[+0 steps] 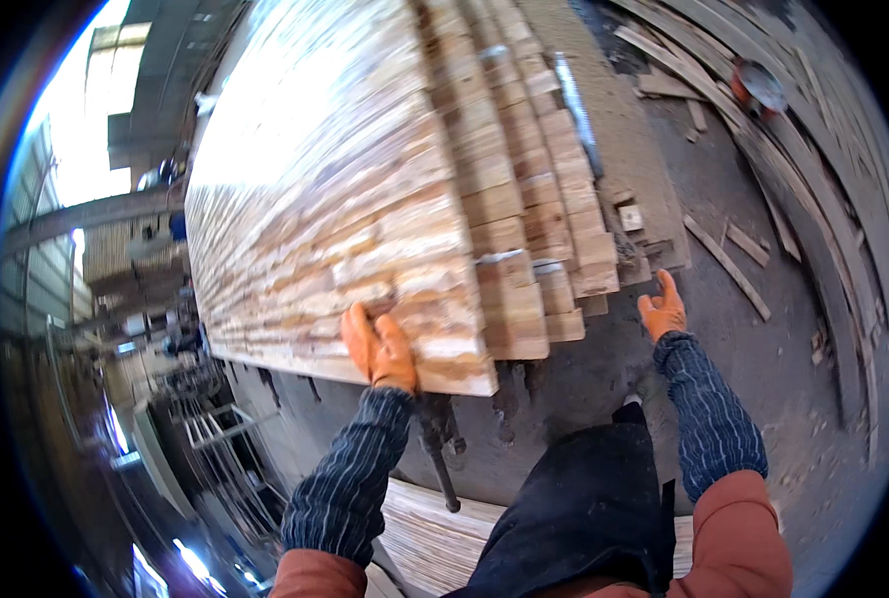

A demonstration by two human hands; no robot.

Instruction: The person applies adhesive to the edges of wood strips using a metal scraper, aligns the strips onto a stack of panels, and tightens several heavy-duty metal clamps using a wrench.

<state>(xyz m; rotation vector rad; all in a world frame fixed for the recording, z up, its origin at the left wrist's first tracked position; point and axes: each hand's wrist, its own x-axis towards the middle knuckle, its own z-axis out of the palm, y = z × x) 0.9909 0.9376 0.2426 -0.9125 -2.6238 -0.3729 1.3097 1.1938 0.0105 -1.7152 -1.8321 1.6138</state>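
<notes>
My left hand, in an orange glove, rests on the near edge of a large panel of glued wood strips. Its fingers lie stretched out on the top face, slightly parted. My right hand, gloved alike, is held in the air past the stack's right corner. Its thumb and forefinger stand apart and nothing is in it. Under the top panel, further wood panels stick out to the right in steps, with ragged strip ends. Striped sleeve covers reach up both forearms.
Scrap strips and long boards lie on the grey floor at right, beside a round reddish container. A metal rod juts out below the panel. More wood lies near my legs. Metal frames stand at left.
</notes>
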